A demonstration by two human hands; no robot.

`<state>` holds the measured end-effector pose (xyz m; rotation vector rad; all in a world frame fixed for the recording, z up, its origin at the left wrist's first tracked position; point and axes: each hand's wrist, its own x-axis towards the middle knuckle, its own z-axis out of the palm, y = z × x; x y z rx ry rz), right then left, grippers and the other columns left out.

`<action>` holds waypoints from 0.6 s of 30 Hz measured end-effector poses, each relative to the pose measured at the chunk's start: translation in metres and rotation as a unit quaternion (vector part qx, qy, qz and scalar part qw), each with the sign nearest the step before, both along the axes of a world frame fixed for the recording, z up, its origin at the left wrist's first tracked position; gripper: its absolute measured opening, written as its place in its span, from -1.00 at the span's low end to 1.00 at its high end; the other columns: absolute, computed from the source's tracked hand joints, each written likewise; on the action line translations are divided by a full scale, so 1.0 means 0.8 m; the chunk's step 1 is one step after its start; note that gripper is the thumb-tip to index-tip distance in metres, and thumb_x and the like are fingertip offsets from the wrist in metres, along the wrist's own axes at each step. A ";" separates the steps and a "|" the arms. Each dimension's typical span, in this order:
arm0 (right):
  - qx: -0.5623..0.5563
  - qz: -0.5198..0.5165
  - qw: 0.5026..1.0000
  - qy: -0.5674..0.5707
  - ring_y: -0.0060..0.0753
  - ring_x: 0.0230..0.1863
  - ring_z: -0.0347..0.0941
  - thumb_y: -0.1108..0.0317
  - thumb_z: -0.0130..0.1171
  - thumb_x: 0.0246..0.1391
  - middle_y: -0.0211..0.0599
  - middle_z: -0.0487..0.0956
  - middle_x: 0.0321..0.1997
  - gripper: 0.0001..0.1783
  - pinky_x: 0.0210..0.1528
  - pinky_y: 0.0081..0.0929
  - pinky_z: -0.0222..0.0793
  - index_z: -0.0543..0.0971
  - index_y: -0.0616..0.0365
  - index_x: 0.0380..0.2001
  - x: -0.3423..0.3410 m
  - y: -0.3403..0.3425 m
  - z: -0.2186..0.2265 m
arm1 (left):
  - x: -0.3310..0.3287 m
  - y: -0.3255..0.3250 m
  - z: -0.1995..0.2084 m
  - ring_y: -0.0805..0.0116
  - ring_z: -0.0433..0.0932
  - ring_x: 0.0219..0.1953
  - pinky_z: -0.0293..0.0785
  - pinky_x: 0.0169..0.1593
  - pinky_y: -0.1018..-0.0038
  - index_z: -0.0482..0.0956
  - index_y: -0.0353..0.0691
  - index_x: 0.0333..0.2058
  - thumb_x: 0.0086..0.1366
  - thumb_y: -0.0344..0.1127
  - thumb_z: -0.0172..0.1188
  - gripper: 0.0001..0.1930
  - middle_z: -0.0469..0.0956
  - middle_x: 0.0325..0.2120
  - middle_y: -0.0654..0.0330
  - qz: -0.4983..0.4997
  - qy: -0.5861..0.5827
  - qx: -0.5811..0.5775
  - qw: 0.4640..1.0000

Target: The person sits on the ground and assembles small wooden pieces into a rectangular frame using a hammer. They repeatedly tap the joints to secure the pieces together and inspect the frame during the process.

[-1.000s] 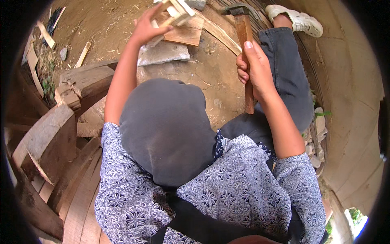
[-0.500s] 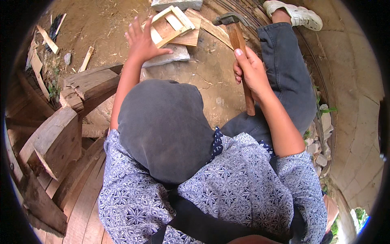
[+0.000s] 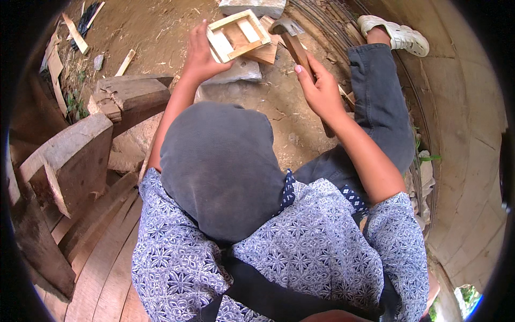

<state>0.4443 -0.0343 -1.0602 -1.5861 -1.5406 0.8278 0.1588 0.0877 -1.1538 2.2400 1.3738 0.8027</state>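
A rectangular pale-wood frame [image 3: 250, 48] sits near the top of the view, tilted a little, with its longer sides rising to the right. Beneath it a flat brown board [image 3: 266, 53] shows past the right side, and a pale stone slab [image 3: 238, 72] shows below the near edge. A second grey stone block [image 3: 253, 6] lies just beyond the far side.

The left hand [image 3: 205, 58] is at the frame's left end — fingers pointing up along that side, thumb stretched out below the near corner. Whether it is closed on the wood or only steadying it, I cannot tell.

The right hand [image 3: 317, 86] grips a wooden-handled hammer [image 3: 295, 49], thumb laid toward the head; the butt of the handle shows below the wrist. The hammer's head is just beside the frame's right corner in this view (how high it hangs is unclear).

The right leg, in a dark grey trouser leg [image 3: 370, 80], stretches forward to a white shoe [image 3: 397, 35]. Thin rods [image 3: 322, 21] lie on the earth floor [image 3: 161, 32] near that foot. Off to the left are thick rough timbers [image 3: 70, 147] — heavy and weathered — and thin wooden strips [image 3: 75, 34].
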 end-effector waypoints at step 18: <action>-0.125 -0.102 0.986 -0.038 -0.27 -0.37 0.60 -0.04 0.35 0.11 -0.17 0.63 -0.41 -0.52 -0.21 -0.34 0.48 0.56 0.22 -0.26 -0.045 0.024 -0.075 | -0.059 -0.043 -0.020 -0.19 0.19 0.31 0.29 0.34 0.10 -0.06 -0.31 0.37 -0.23 -0.10 0.57 0.25 0.06 0.22 -0.16 0.109 -0.001 -0.092 0.990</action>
